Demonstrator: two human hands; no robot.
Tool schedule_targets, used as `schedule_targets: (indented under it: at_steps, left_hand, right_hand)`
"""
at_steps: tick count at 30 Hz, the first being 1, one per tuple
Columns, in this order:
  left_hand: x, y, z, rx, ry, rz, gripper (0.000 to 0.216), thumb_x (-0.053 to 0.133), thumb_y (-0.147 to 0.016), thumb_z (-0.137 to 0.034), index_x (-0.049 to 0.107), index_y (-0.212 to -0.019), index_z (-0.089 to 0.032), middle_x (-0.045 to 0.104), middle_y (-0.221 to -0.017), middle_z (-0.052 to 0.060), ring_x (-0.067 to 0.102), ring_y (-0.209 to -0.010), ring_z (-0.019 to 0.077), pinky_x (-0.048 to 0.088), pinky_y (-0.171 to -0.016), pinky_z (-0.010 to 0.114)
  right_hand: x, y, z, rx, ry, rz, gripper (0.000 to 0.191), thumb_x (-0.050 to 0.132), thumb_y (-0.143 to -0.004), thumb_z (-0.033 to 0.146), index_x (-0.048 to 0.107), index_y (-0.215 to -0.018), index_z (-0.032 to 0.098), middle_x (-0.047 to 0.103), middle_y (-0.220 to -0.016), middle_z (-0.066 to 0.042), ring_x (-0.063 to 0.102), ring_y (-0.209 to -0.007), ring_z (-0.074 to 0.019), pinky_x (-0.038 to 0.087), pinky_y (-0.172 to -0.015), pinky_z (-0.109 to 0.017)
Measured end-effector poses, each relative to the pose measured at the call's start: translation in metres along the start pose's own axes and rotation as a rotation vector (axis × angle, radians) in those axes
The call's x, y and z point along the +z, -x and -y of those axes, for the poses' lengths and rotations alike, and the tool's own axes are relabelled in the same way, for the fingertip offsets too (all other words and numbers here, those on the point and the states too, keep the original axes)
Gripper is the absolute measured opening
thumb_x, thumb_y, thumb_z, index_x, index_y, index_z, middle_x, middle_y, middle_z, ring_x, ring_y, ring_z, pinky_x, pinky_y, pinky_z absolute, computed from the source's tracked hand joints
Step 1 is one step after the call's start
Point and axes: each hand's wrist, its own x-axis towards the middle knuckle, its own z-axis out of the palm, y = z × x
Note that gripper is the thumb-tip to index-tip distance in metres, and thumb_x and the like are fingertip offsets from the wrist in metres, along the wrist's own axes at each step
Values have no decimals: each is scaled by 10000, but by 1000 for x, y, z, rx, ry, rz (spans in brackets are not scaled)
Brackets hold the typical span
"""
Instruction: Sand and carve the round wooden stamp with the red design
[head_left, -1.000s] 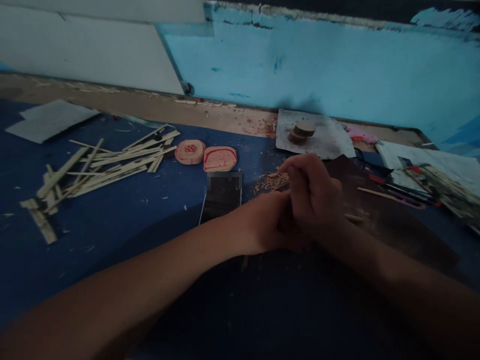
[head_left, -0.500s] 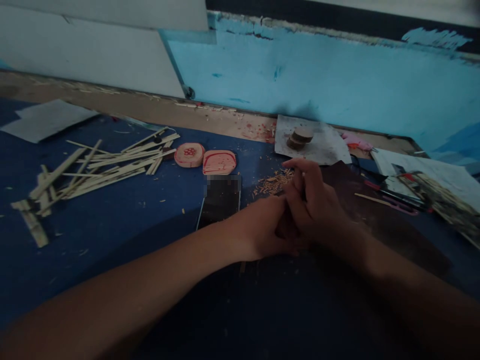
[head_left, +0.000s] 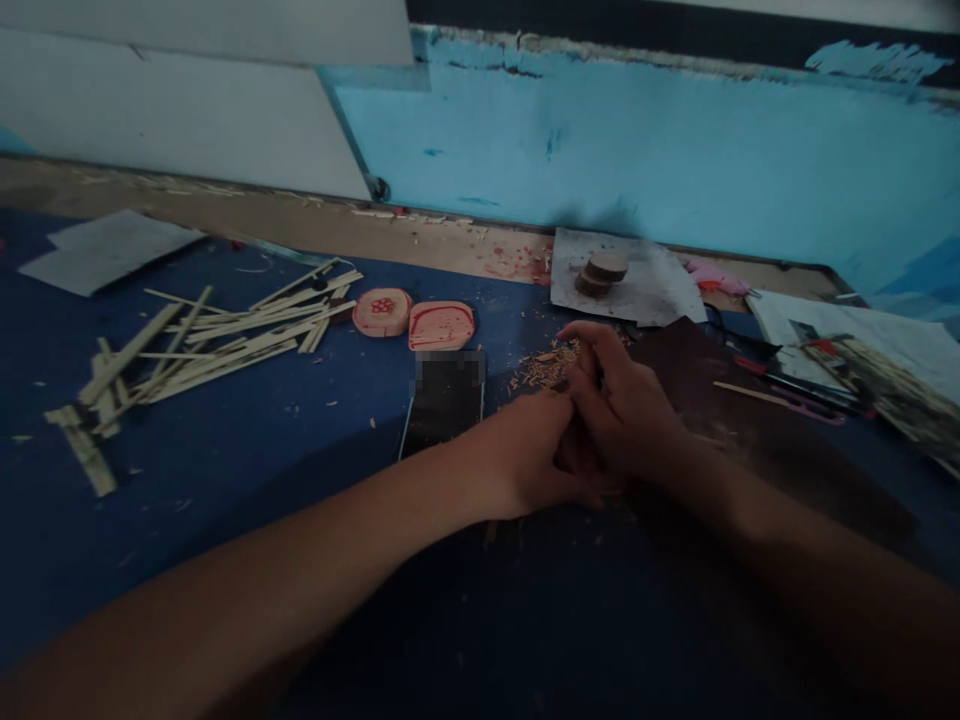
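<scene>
My left hand (head_left: 534,445) and my right hand (head_left: 621,400) meet over the blue surface, pressed close together. The right hand's fingers are bent, with the index finger reaching out over a heap of small wood shavings (head_left: 544,365). The left hand's fingers are closed beneath and beside the right; what lies between the two palms is hidden and dark. Under the right wrist spreads a dark brown sheet (head_left: 787,450). Near the left wrist lies a black phone (head_left: 444,405), its top end pixelated.
Pale wood strips (head_left: 225,345) lie in a loose pile at left, beside two red-marked wood pieces (head_left: 442,326). Round brown blocks (head_left: 602,270) are stacked on a paper sheet (head_left: 664,290) by the blue wall. A pink-handled tool (head_left: 821,411) and papers (head_left: 900,340) sit at right.
The view shifts slightly, so the surroundings sit a little farther right. Both hands stay pressed together in nearly the same pose.
</scene>
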Motion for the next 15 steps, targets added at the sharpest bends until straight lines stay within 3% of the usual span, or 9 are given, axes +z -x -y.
schedule_targets:
  at_steps: [10, 12, 15]
  left_hand:
    - [-1, 1, -2, 61, -38, -3, 409, 855, -729, -308, 620, -1052, -223, 766, -983, 32, 749, -917, 269, 556, -739, 346]
    - [-2, 1, -4, 65, -111, -54, 555, 893, -678, -319, 618, -1151, -225, 763, -1060, 40, 738, -967, 288, 553, -769, 364]
    - [-3, 3, -8, 80, -176, -101, 776, 925, -642, -340, 579, -1331, -248, 728, -1236, 54, 695, -1130, 316, 538, -912, 398]
  right_hand:
    - [-10, 2, 1, 8, -168, 69, 321, 490, -1015, 185, 544, -1320, 268, 466, -788, 30, 481, -659, -151, 424, -635, -323]
    - [-11, 3, 4, 40, -209, 22, 315, 481, -1027, 206, 542, -1327, 277, 438, -770, 32, 468, -655, -156, 417, -624, -321]
    - [-13, 2, 7, 104, -209, -155, 280, 491, -1026, 224, 540, -1295, 283, 384, -756, 39, 433, -640, -156, 402, -605, -313]
